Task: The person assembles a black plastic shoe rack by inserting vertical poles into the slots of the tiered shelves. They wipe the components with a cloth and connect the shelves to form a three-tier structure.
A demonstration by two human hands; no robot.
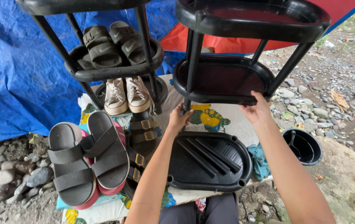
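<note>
A black plastic rack with oval shelves stands in front of me. My left hand grips the foot of its front left leg, below the lower shelf. My right hand holds the front rim of that lower shelf. Beneath my hands a loose black oval shelf lies flat on a printed cloth, with three black tubes lying in it.
A second black rack at the left carries dark sandals and white sneakers. Grey strap sandals and brown buckle sandals lie on the cloth. A black basin sits on the gravel at right. A blue tarp hangs behind.
</note>
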